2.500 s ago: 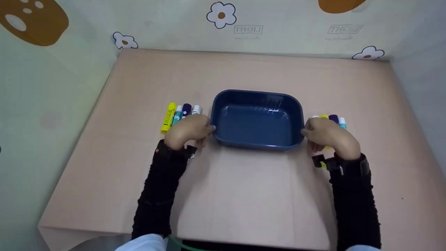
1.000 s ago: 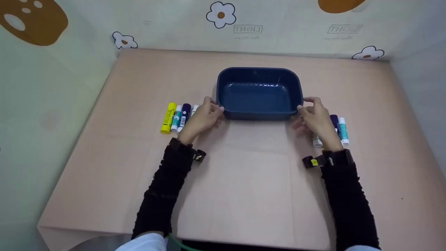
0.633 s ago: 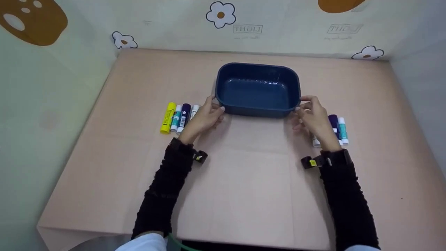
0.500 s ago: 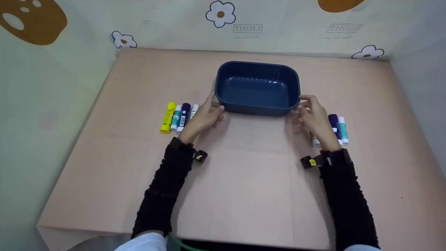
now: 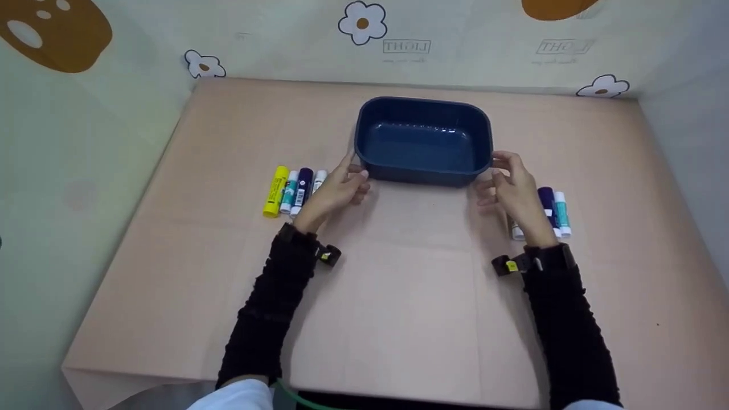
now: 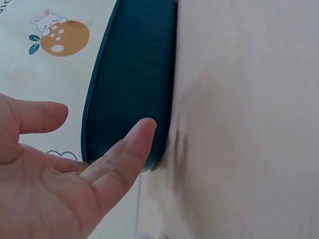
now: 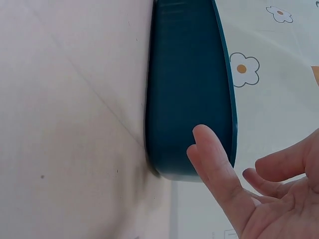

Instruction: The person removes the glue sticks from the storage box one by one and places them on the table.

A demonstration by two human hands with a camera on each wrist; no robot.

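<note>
l hand [image 5: 336,191] & r hand [image 5: 512,185] open, fingers relaxed at tub [image 5: 422,108] near corners, holding nothing; pens [image 5: 293,191] l of tub.

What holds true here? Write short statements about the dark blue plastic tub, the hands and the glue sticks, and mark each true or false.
1. The dark blue rectangular plastic tub is empty. True.
2. The left hand holds a glue stick. False: its fingers are straight beside the tub's near corner.
3. Glue sticks lie on both sides of the tub. True.
4. The yellow glue stick lies inside the tub. False: it lies on the table, left of the tub.
5. The right hand is open. True.
</note>
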